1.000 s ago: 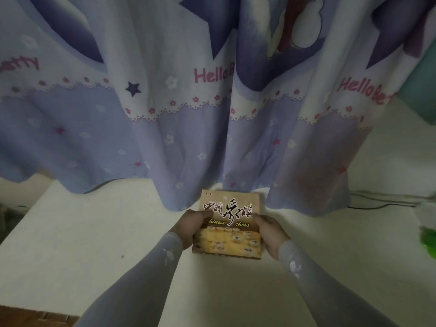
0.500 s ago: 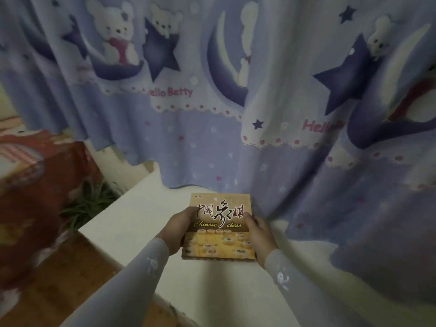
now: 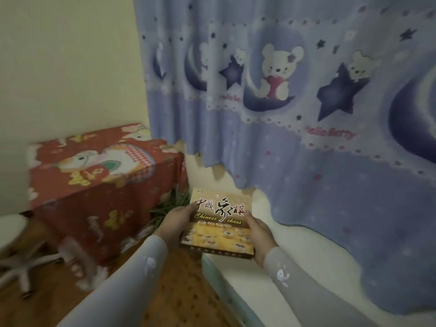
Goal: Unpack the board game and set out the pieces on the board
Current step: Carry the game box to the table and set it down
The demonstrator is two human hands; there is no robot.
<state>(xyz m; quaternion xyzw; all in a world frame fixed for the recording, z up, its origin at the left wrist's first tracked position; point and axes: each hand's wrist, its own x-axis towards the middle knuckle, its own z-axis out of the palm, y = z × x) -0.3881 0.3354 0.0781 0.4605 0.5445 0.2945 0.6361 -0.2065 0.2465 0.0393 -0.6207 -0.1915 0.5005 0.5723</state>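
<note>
A flat Chinese chess box (image 3: 218,223) with a brown and yellow lid is held between both hands, lifted over the left edge of the white table (image 3: 295,256). My left hand (image 3: 175,221) grips its left side, thumb on the lid. My right hand (image 3: 260,234) grips its right side the same way. The lid is closed; no board or pieces show.
A blue bear-and-star curtain (image 3: 306,114) hangs over the table's back and right. To the left stands a block draped in red cloth (image 3: 99,180), with a green plant (image 3: 174,204) beside it. A white swivel chair base (image 3: 26,263) sits on the wooden floor (image 3: 179,291).
The view has swung left, from the table's middle to its left edge. Both hands have carried the box leftward with it, keeping the same grip.
</note>
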